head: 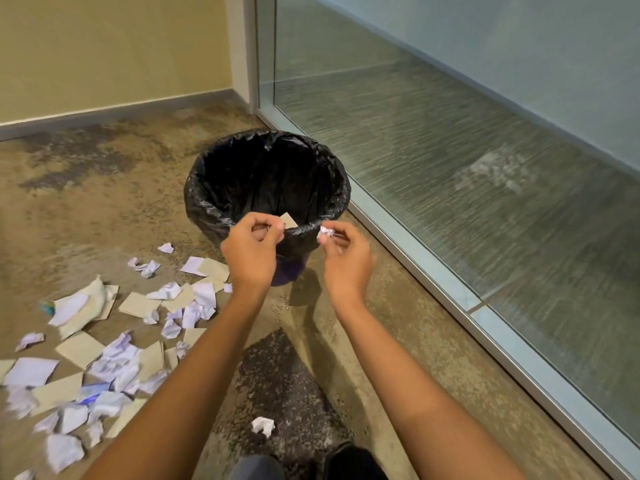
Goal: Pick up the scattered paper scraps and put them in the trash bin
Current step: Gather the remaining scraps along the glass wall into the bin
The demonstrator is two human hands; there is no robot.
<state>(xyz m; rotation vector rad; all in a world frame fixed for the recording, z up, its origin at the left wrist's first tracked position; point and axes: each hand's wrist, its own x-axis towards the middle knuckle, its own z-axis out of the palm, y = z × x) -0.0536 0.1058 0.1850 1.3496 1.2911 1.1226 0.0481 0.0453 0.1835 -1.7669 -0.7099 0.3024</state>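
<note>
- Tan flat paper scrap (289, 220): the left hand (250, 252) is pinching it over the black-lined trash bin (207, 188).
- Right hand (348, 261) is pinching a crumpled white paper scrap (326, 232).

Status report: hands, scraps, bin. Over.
Left hand pinches tan scrap over trash bin rim. Right hand pinches crumpled white scrap beside rim. Many floor scraps left to collect. Bin mouth unobstructed.
</note>
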